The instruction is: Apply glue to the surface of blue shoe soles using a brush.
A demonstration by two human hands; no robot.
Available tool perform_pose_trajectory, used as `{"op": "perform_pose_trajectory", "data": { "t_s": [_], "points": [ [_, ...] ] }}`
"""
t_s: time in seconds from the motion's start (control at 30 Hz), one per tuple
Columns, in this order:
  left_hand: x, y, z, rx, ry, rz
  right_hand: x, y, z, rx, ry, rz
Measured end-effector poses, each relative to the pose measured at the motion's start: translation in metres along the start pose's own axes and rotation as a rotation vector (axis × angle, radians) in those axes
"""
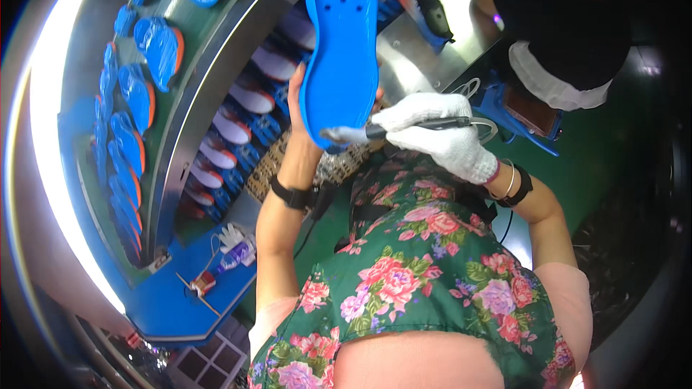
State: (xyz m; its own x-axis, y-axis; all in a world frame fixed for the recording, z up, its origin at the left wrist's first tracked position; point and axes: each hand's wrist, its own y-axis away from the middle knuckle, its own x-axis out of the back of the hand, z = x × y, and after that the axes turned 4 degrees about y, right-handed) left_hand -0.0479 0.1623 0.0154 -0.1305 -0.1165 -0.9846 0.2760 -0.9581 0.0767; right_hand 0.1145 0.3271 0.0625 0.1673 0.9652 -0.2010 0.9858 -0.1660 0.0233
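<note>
Clamped from behind in bare left hand (298, 109): blue shoe sole (342, 61), raised in front of body, with heel end toward floral apron (425, 252). Clamped in white-gloved right hand (440, 140): dark-handled brush (375, 131), with tip over heel rim; unable to confirm contact. At left: row of blue shoe parts (132, 94) with orange edges. At upper right: co-worker (562, 29).

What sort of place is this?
Likely a shoe factory or workshop: blue, orange-edged shoe parts line a green surface, pale sole-shaped pieces sit in rows, and the gloved right hand holds a brush-like tool at a blue sole.
</note>
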Motion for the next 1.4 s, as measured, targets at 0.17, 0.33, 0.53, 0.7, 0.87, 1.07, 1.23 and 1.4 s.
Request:
{"op": "perform_pose_trajectory", "data": {
  "t_s": [0.17, 0.33, 0.53, 0.7, 0.87, 1.07, 1.23, 1.4],
  "points": [
    [0.017, 0.017, -0.028, 0.052, 0.153, 0.156, 0.044, -0.050, -0.015, 0.611, 0.632, 0.172],
    [0.012, 0.018, -0.033, 0.078, 0.093, 0.051, 0.056, -0.063, -0.014, 0.961, 1.113, 0.183],
    [0.009, 0.015, -0.037, -0.065, 0.200, 0.057, 0.006, 0.009, 0.000, 0.253, 0.068, -0.075],
    [-0.003, 0.026, -0.056, 0.010, 0.267, 0.305, -0.005, -0.011, -0.022, 0.173, -0.196, 0.008],
    [0.001, 0.019, -0.077, 0.159, 0.214, 0.185, 0.009, -0.032, -0.017, 0.376, -0.209, 0.161],
    [-0.014, 0.017, -0.045, 0.092, 0.095, 0.137, 0.052, -0.002, -0.027, 0.444, 0.286, 0.547],
    [-0.062, -0.017, 0.024, -0.167, -0.301, -0.235, 0.048, 0.040, 0.012, 0.376, -0.441, 0.434],
    [-0.103, -0.115, 0.111, -0.277, -0.069, -0.256, 0.059, 0.042, 0.045, -0.098, -0.346, 0.458]
  ]
}}
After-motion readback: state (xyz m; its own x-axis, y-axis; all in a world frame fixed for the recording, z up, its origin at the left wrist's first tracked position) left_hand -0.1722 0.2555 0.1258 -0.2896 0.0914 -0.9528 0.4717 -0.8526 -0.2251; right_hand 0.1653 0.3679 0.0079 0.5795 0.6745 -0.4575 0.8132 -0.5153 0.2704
